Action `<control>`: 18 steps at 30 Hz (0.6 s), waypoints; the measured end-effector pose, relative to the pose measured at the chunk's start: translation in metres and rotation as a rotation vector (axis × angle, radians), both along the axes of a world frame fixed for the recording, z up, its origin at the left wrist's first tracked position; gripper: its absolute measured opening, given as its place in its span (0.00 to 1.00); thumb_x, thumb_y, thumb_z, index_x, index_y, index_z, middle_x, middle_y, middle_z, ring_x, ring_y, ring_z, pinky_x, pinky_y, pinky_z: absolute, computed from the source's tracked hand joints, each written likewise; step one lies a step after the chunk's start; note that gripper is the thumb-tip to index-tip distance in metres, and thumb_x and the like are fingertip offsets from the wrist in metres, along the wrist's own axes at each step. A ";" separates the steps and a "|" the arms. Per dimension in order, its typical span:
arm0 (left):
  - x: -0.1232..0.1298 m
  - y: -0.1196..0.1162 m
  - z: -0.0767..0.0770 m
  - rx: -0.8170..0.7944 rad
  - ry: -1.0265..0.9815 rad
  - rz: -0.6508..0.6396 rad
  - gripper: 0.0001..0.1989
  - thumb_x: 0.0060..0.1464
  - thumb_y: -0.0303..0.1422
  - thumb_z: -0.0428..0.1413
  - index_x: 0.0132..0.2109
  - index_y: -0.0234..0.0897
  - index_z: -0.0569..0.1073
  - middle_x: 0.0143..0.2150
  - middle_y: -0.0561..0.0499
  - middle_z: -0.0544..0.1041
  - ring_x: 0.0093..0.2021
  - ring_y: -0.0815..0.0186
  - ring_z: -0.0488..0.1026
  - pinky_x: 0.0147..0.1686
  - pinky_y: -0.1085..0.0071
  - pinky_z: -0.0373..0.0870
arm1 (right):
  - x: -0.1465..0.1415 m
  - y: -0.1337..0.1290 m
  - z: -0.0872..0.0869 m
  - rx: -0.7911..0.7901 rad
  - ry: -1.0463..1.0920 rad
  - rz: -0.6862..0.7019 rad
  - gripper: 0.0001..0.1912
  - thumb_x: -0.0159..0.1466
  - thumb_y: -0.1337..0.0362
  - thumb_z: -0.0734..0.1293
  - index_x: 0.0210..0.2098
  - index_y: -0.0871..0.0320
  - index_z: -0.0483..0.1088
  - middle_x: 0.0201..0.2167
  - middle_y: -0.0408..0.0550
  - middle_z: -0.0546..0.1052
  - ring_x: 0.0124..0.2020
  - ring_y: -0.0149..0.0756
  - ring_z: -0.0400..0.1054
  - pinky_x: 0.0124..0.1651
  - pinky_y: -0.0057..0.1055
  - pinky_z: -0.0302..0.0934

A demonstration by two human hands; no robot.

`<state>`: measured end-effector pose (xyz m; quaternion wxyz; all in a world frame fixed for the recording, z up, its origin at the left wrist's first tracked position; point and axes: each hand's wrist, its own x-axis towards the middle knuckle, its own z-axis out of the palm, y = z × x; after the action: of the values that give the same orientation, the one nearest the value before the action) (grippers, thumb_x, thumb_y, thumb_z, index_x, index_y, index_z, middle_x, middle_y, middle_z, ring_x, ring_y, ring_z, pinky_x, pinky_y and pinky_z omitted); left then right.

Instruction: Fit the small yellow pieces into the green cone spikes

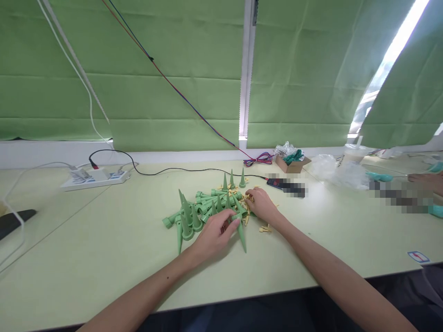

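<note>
A heap of green plastic cone-shaped pieces [187, 213] lies on the pale table, some standing point up and others on their sides. My left hand [218, 227] is at the heap's front, its thumb and fingers closed on one green cone [242, 236] whose tip points toward me. Small yellow pieces [247, 219] are scattered along the heap's right side. My right hand [260, 203] reaches into them with bent fingers pressed together; what its fingertips hold is too small to make out. A few yellow pieces [265, 228] lie apart, below my right wrist.
Behind the heap, a black cable runs from a white power strip [96, 179] to a phone [274, 183]. An open cardboard box [293, 164], plastic bags [351, 174] and a lidded cup [354, 153] stand back right. Another person's hand [427, 181] is at the far right.
</note>
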<state>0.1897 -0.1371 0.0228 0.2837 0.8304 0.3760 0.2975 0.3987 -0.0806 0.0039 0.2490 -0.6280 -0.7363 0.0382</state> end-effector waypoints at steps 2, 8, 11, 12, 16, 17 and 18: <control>0.000 0.000 0.000 0.020 0.008 -0.006 0.14 0.66 0.42 0.45 0.40 0.38 0.69 0.27 0.56 0.64 0.26 0.69 0.60 0.27 0.73 0.54 | 0.000 0.002 -0.002 -0.001 0.001 0.002 0.11 0.65 0.67 0.64 0.45 0.63 0.75 0.39 0.54 0.75 0.45 0.42 0.66 0.46 0.31 0.56; 0.000 0.000 0.002 0.104 0.043 -0.023 0.14 0.67 0.40 0.44 0.38 0.37 0.68 0.27 0.55 0.65 0.28 0.68 0.61 0.30 0.71 0.56 | 0.002 0.006 -0.006 -0.009 0.014 0.015 0.10 0.64 0.70 0.64 0.43 0.62 0.75 0.36 0.52 0.75 0.41 0.39 0.67 0.43 0.30 0.56; 0.000 -0.001 0.002 0.124 0.047 -0.025 0.15 0.67 0.40 0.44 0.38 0.37 0.69 0.27 0.55 0.65 0.28 0.67 0.62 0.31 0.71 0.57 | 0.002 0.005 -0.007 -0.002 0.024 0.027 0.10 0.64 0.71 0.63 0.43 0.62 0.74 0.36 0.52 0.76 0.40 0.38 0.68 0.44 0.30 0.56; 0.000 -0.001 0.002 0.128 0.046 -0.026 0.15 0.67 0.40 0.44 0.38 0.37 0.69 0.28 0.54 0.66 0.29 0.67 0.62 0.31 0.71 0.57 | 0.002 0.005 -0.007 0.001 0.027 0.031 0.10 0.65 0.71 0.63 0.43 0.62 0.74 0.36 0.52 0.76 0.40 0.38 0.68 0.44 0.30 0.57; -0.001 -0.002 0.003 0.125 0.042 -0.044 0.15 0.67 0.39 0.43 0.39 0.36 0.70 0.29 0.54 0.67 0.29 0.67 0.63 0.31 0.71 0.58 | 0.002 0.006 -0.008 0.007 0.036 0.038 0.09 0.65 0.72 0.62 0.42 0.61 0.73 0.35 0.51 0.76 0.39 0.38 0.68 0.42 0.30 0.57; -0.001 -0.002 0.003 0.125 0.043 -0.047 0.15 0.67 0.39 0.43 0.39 0.36 0.69 0.29 0.53 0.67 0.29 0.67 0.63 0.31 0.71 0.59 | 0.003 0.007 -0.009 0.007 0.039 0.039 0.09 0.64 0.72 0.62 0.41 0.61 0.73 0.34 0.51 0.76 0.38 0.38 0.68 0.42 0.30 0.56; -0.001 -0.002 0.003 0.127 0.044 -0.049 0.15 0.67 0.39 0.43 0.39 0.36 0.69 0.29 0.53 0.67 0.29 0.67 0.63 0.31 0.71 0.59 | 0.003 0.007 -0.009 0.007 0.042 0.040 0.09 0.64 0.72 0.62 0.41 0.61 0.73 0.34 0.51 0.76 0.38 0.38 0.67 0.41 0.30 0.56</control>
<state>0.1891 -0.1391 0.0256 0.2292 0.8620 0.3422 0.2956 0.4015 -0.0735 -0.0054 0.2656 -0.6112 -0.7436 0.0536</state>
